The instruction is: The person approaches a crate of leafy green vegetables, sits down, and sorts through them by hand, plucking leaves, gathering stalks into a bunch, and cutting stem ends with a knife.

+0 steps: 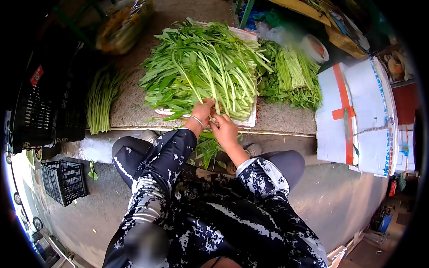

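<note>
A pale green stalk point(212, 85) ran up from the hands toward 12 o'clock, tipped slightly to 11, its long axis lying over the leafy heap point(178, 67) on the white tray point(251, 121). The left hand point(203, 112) was closed around its lower part. The right hand point(225, 129) sat just beside, at 4 o'clock, nearer the stalk's low end — whether its fingertips pinched anything could not be told. Another bundle point(295, 71) lay at 2 o'clock.
</note>
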{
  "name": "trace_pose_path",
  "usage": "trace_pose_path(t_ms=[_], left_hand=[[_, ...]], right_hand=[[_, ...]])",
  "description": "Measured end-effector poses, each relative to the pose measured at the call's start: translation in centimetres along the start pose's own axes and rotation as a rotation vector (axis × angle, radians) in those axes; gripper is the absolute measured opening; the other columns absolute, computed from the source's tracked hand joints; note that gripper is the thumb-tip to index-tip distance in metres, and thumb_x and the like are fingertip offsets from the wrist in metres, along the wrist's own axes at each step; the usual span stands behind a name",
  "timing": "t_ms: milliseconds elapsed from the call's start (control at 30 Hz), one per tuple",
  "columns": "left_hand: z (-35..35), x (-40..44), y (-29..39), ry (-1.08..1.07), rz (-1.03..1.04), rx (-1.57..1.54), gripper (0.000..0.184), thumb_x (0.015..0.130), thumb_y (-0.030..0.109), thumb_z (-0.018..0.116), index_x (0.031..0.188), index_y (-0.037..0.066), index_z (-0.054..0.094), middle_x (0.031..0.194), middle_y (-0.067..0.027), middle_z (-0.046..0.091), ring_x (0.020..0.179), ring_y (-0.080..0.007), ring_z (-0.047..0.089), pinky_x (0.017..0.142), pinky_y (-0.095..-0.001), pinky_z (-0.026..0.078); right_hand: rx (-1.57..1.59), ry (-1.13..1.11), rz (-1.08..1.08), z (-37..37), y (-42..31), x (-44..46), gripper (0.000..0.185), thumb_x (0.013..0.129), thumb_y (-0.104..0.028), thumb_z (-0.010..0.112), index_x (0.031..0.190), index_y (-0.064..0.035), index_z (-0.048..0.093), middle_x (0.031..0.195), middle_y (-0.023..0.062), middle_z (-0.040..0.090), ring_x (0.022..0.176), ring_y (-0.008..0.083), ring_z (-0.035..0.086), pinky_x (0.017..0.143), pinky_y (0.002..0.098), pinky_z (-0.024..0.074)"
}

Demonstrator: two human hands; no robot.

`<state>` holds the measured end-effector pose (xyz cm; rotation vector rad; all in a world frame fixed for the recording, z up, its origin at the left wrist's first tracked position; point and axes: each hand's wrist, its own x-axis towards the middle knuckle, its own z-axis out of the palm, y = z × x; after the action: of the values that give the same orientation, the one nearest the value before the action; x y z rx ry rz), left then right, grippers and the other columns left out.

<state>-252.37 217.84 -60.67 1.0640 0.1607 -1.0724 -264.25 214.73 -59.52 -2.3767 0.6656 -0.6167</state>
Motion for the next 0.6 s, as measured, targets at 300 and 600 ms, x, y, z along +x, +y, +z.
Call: trace_pose_path(t_ms=[300,600], left_hand=[[-1.9,-0.8,0.5,-0.205,-0.081,-0.183,0.017,0.091,0.019,0.039,0.096,0.006,0.048,0.085,-0.0089,0.055,0.076,-0.0198,0.056,0.066,-0.038,0.05],[-1.2,-0.7,0.5,-0.095,-0.017,0.008,0.016,0.081,0.018,0.06,0.081,0.006,0.049,0.066,-0.0037,0.05,0.056,-0.015,0.049,0.046,-0.0294,0.044]], right_hand=[[0.103,0.26,0.174,-1.4,2.9,3.1,0.018,0.076,-0.019,0.061,0.089,-0.0064,0.06,0.077,0.0076,0.057,0.067,0.0244,0.056,0.058,0.0344,0.045],[-0.263,0.086,0.305,-0.9,1.8,5.8,0.017,0.072,-0.019,0.063,0.084,-0.0061,0.062,0.082,0.0085,0.06,0.069,0.0241,0.058,0.061,0.0337,0.0468]])
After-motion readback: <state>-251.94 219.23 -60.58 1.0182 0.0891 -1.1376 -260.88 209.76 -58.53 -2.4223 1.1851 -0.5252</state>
